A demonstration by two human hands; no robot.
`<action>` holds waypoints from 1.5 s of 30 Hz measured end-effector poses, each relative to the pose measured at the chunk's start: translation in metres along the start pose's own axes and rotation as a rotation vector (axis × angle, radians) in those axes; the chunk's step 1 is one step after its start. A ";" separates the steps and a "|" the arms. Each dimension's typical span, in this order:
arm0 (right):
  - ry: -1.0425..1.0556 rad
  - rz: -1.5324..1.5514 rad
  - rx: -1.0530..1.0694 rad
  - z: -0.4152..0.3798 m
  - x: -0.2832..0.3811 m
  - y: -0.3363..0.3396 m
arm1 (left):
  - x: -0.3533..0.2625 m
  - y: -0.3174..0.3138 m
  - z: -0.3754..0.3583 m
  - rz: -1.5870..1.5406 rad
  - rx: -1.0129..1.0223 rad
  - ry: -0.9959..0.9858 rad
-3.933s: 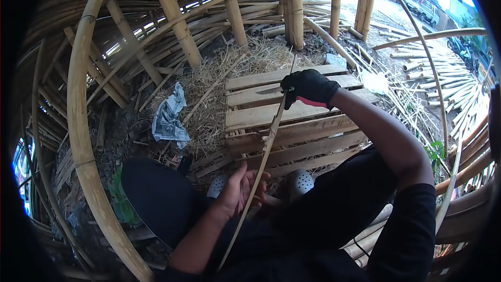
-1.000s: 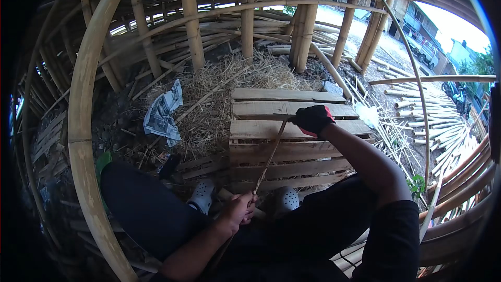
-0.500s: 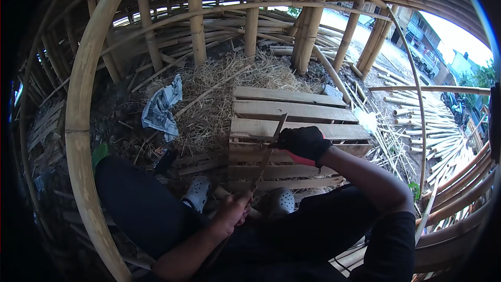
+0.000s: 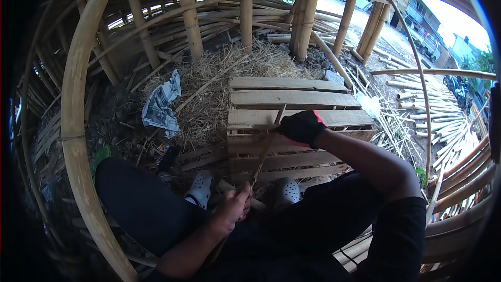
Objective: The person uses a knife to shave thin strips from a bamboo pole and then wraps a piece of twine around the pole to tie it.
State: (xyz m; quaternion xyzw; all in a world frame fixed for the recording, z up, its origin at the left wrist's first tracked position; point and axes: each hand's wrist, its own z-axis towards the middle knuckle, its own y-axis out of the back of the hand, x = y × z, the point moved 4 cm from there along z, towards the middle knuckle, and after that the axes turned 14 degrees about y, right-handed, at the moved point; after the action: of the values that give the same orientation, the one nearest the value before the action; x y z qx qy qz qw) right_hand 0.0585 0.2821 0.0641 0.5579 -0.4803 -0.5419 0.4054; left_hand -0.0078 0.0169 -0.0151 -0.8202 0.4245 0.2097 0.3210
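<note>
I have the left hand (image 4: 233, 210) clamped on a bamboo strip (image 4: 259, 168), gloved right hand (image 4: 301, 128) gripping farther along, slatted pallet (image 4: 308, 98) below, posts (image 4: 246, 13) far

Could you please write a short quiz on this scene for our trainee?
1. Fill in: The left hand grips a long, thin ____.
2. True or false: The crumpled sheet lies on top of the slatted wooden platform.
3. What covers the right hand? A) nothing; B) a dark glove with some red; C) a white plastic bag.

Key: 1. strip; 2. false, it lies on the ground, left of the platform in the picture; 3. B.
</note>
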 end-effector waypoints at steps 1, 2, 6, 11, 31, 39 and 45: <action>-0.037 -0.089 -0.085 -0.004 -0.029 0.003 | 0.002 -0.001 -0.004 0.007 0.021 0.044; -0.326 -0.050 0.121 -0.017 -0.069 -0.003 | 0.002 -0.002 -0.009 0.012 0.020 0.037; -0.578 -0.100 0.235 -0.069 -0.146 -0.043 | 0.001 -0.002 -0.017 -0.052 0.184 0.032; -0.594 0.016 0.164 -0.051 -0.092 0.014 | 0.000 -0.002 -0.011 -0.045 0.116 -0.021; -0.712 0.523 0.028 -0.011 -0.060 0.004 | 0.006 0.003 0.017 -0.033 0.122 0.149; -0.763 0.265 -0.108 0.012 -0.073 -0.007 | 0.006 0.004 0.020 0.030 -0.042 0.143; -0.749 0.301 -0.074 0.017 -0.064 -0.002 | 0.006 0.003 0.021 -0.073 0.010 0.116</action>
State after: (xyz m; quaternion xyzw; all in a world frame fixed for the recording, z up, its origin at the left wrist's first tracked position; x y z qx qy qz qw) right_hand 0.0448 0.3461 0.0748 0.2303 -0.6513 -0.6593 0.2968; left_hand -0.0087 0.0267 -0.0347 -0.8443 0.4132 0.1482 0.3074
